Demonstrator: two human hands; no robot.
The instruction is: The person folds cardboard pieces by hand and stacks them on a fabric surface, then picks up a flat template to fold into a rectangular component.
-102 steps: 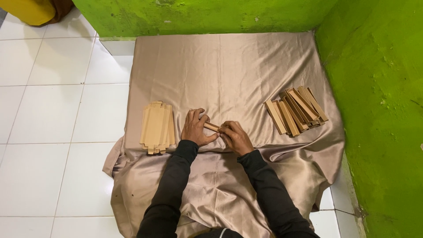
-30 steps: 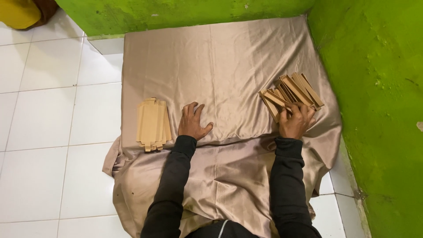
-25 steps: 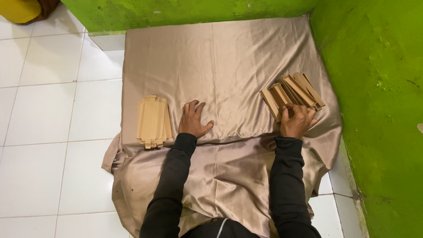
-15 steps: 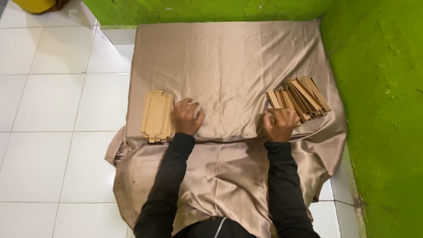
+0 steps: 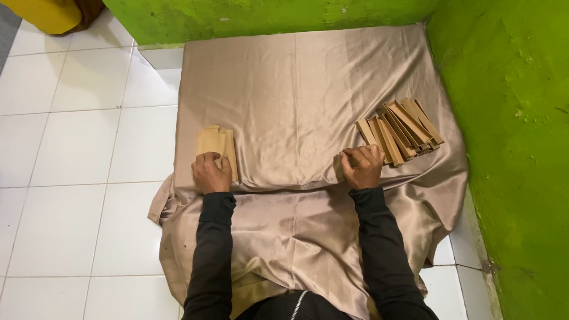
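My left hand point(image 5: 211, 172) lies with bent fingers on the near end of a stack of flat, pale wooden slats point(image 5: 215, 142), at the left edge of the tan satin cloth point(image 5: 296, 95). My right hand point(image 5: 363, 166) is curled closed and touches the near left corner of a loose pile of darker wooden sticks point(image 5: 403, 127) on the right of the cloth. The fingers hide whether a stick is inside that hand. Both arms wear black sleeves.
The cloth covers a low pad on a white tiled floor point(image 5: 71, 148) and bunches toward my knees. A green wall point(image 5: 515, 148) runs close along the right side and behind. A yellow object point(image 5: 50, 12) sits at the far left corner.
My left hand slid left from the bare cloth onto the slat stack. My right hand reached to the stick pile, then drew back a little with its fingers curled.
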